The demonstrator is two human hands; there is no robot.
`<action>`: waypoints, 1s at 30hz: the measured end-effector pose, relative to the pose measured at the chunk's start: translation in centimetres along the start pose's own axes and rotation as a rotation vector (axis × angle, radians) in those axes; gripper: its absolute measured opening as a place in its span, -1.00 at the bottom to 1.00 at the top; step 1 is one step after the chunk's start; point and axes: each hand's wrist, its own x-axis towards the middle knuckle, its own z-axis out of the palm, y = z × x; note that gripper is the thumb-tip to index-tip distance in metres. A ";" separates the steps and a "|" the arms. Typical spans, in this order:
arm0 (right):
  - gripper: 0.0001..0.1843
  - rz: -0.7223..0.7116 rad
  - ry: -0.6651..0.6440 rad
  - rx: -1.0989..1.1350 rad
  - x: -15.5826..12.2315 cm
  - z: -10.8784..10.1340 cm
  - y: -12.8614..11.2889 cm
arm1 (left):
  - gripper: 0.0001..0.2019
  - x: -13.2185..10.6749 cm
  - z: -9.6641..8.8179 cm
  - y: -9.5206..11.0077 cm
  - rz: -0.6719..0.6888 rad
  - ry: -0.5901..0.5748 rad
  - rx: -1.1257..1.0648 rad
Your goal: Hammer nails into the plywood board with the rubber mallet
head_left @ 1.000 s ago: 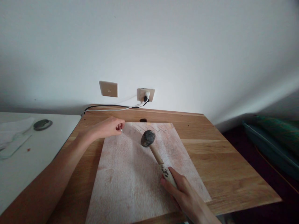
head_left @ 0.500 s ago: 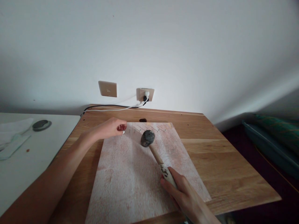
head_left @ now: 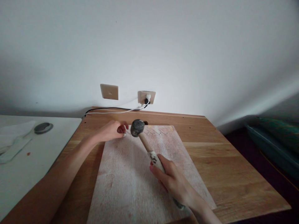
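My right hand is wrapped around the worn, pale-painted lower handle of a mallet. The mallet's dark, rounded head is raised over the back of a whitish, reddish-streaked board. A row of thin nails stands along the board's back part, several of them showing to the right of the mallet head. At the board's back left corner, my left hand has its fingers curled in towards the thumb, close to the row's left end. Whatever lies between those fingertips is too small to make out.
The board lies on a wooden tabletop against the wall. Black and white cables run along its back edge to a wall socket. At left, a white table carries a grey round cap and clear plastic.
The mallet, in my right hand, has moved left and away from me, its head now closer to my left hand. My left hand's curled fingers have loosened slightly at the same corner.
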 end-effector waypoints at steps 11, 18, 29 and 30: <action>-0.71 -0.077 -0.033 -0.029 3.0 1.4 -1.8 | -0.62 -0.1 0.5 -2.1 0.022 0.044 -0.156; -0.72 -0.103 -0.020 -0.082 3.1 1.5 -1.6 | -0.47 -0.1 0.5 -2.4 0.037 0.052 -0.256; -0.74 -0.107 -0.019 -0.100 2.6 1.7 -1.5 | -0.54 -0.3 0.4 -2.2 0.047 0.067 -0.235; -0.74 -0.108 -0.022 -0.096 2.6 1.7 -1.5 | -0.56 -0.3 0.5 -2.3 0.052 0.071 -0.232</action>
